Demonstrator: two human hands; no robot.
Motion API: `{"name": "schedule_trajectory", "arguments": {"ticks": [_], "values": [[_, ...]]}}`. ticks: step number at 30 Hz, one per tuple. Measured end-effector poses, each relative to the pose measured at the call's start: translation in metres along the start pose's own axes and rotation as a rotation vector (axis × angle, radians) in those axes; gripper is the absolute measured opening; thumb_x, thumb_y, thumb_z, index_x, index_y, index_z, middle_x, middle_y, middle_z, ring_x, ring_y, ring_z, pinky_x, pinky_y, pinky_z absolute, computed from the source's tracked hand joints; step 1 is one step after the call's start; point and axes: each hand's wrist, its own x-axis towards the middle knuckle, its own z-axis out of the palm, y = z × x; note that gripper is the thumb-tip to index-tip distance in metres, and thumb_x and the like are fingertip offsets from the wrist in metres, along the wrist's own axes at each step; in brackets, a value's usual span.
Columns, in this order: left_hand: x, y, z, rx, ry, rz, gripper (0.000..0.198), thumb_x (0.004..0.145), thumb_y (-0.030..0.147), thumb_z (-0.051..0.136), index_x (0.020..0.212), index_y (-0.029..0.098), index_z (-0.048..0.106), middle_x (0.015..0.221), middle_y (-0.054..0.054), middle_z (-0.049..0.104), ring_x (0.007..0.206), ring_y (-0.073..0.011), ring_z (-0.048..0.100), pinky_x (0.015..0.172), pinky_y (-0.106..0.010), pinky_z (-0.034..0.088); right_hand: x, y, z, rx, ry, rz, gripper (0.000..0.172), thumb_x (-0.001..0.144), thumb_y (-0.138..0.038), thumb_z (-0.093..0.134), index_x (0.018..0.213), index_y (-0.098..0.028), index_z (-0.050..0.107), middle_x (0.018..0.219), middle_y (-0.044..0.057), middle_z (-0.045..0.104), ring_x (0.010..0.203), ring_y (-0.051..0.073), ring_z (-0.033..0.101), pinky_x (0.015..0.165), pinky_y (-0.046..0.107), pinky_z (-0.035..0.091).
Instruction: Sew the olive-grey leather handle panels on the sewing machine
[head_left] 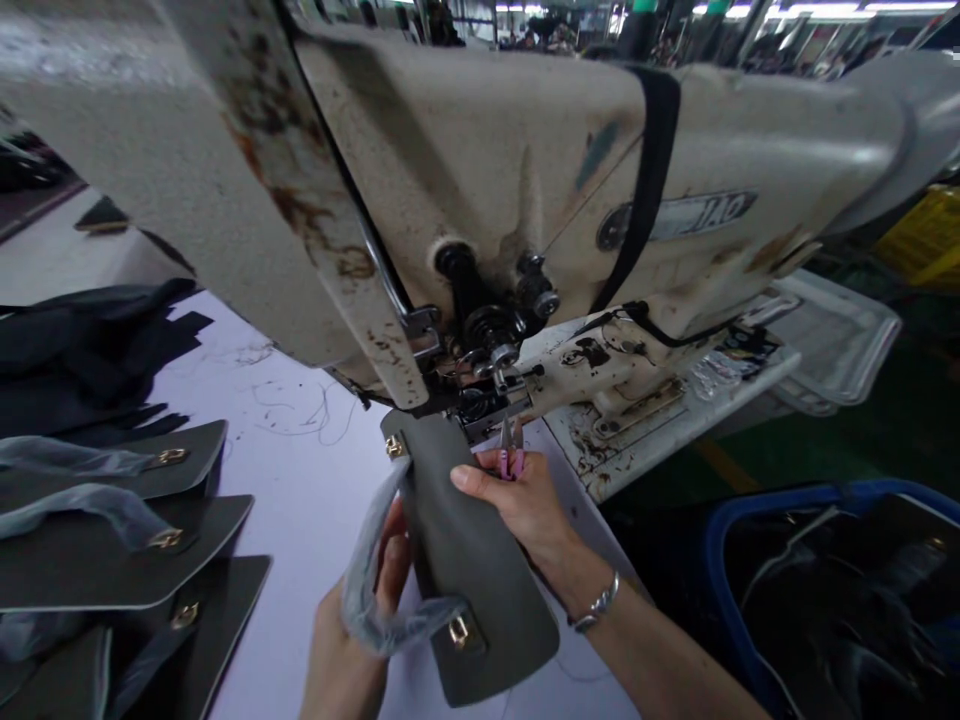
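Note:
A grey leather bag flap hangs from under the presser foot of an industrial sewing machine. Gold metal fittings sit near both its ends, and a strip of clear plastic film loops along its left side. My left hand grips the flap's lower left edge through the film. My right hand holds pink-handled thread snips in its fingers, with the thumb pressing on the flap. The snip blades point up toward the machine's needle area, which is partly hidden.
Several grey flaps with gold fittings lie stacked on the white table at left, with black pieces beyond. Loose threads lie on the table. A blue-rimmed bin stands at lower right, and a clear plastic tray sits behind the machine.

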Motion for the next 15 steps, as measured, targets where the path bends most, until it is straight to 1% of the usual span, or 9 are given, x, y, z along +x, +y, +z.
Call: {"name": "schedule_trajectory", "arguments": {"ticks": [1,3,6,8,9,10,13,15], "values": [[0.003,0.002,0.011,-0.024,-0.044,-0.013,0.068,0.067,0.05,0.084,0.127,0.023,0.067,0.129,-0.008,0.07,0.131,-0.0321,0.057,0.1,-0.032,0.057,0.0,0.002,0.0,-0.037,0.017,-0.029,0.029,0.066,-0.041,0.082,0.068,-0.014,0.072,0.058,0.0,0.064,0.049,0.01,0.052,0.048,0.021,0.042],[0.007,0.008,0.032,-0.082,-0.117,-0.067,0.066,0.063,0.049,0.087,0.119,0.018,0.07,0.117,-0.012,0.075,0.12,-0.0351,0.065,0.092,-0.034,0.061,0.001,0.006,-0.002,-0.172,0.08,-0.116,0.026,0.068,-0.039,0.081,0.07,-0.014,0.074,0.063,0.001,0.068,0.054,0.012,0.057,0.052,0.022,0.044],[0.007,0.015,0.052,-0.139,-0.136,-0.15,0.055,0.065,0.045,0.086,0.11,0.017,0.071,0.102,-0.013,0.078,0.108,-0.0354,0.071,0.081,-0.034,0.065,0.002,0.012,-0.004,-0.396,0.215,-0.251,0.027,0.069,-0.04,0.082,0.081,-0.016,0.078,0.076,0.004,0.074,0.068,0.017,0.067,0.064,0.026,0.051],[0.006,0.017,0.057,-0.176,-0.132,-0.174,0.052,0.067,0.041,0.086,0.111,0.017,0.07,0.098,-0.013,0.078,0.106,-0.0348,0.072,0.078,-0.034,0.065,0.002,0.015,-0.007,-0.468,0.262,-0.299,0.032,0.068,-0.043,0.084,0.087,-0.017,0.079,0.083,0.006,0.077,0.077,0.019,0.07,0.072,0.029,0.053],[0.007,0.017,0.058,-0.198,-0.134,-0.184,0.052,0.068,0.039,0.086,0.112,0.017,0.069,0.098,-0.012,0.079,0.105,-0.0346,0.073,0.078,-0.035,0.066,0.002,0.016,-0.009,-0.483,0.265,-0.304,0.034,0.068,-0.044,0.084,0.089,-0.018,0.079,0.084,0.006,0.077,0.078,0.02,0.07,0.074,0.029,0.054],[0.007,0.017,0.058,-0.219,-0.134,-0.188,0.052,0.068,0.037,0.086,0.113,0.018,0.069,0.098,-0.012,0.079,0.104,-0.0345,0.073,0.079,-0.036,0.065,0.001,0.016,-0.011,-0.495,0.258,-0.299,0.036,0.068,-0.045,0.085,0.09,-0.018,0.079,0.085,0.006,0.077,0.078,0.02,0.07,0.073,0.029,0.053],[0.01,0.014,0.056,-0.249,-0.125,-0.189,0.05,0.068,0.031,0.086,0.113,0.017,0.068,0.098,-0.011,0.079,0.097,-0.0337,0.075,0.078,-0.037,0.066,-0.003,0.011,-0.019,-0.537,0.195,-0.255,0.039,0.069,-0.047,0.084,0.095,-0.018,0.08,0.079,0.004,0.075,0.069,0.018,0.066,0.063,0.027,0.05],[0.012,0.011,0.055,-0.245,-0.117,-0.206,0.052,0.067,0.032,0.087,0.112,0.015,0.068,0.098,-0.012,0.079,0.091,-0.0337,0.076,0.075,-0.038,0.066,-0.005,0.005,-0.027,-0.57,0.123,-0.267,0.034,0.075,-0.044,0.081,0.095,-0.018,0.08,0.078,0.003,0.075,0.067,0.016,0.065,0.061,0.025,0.048]]}}
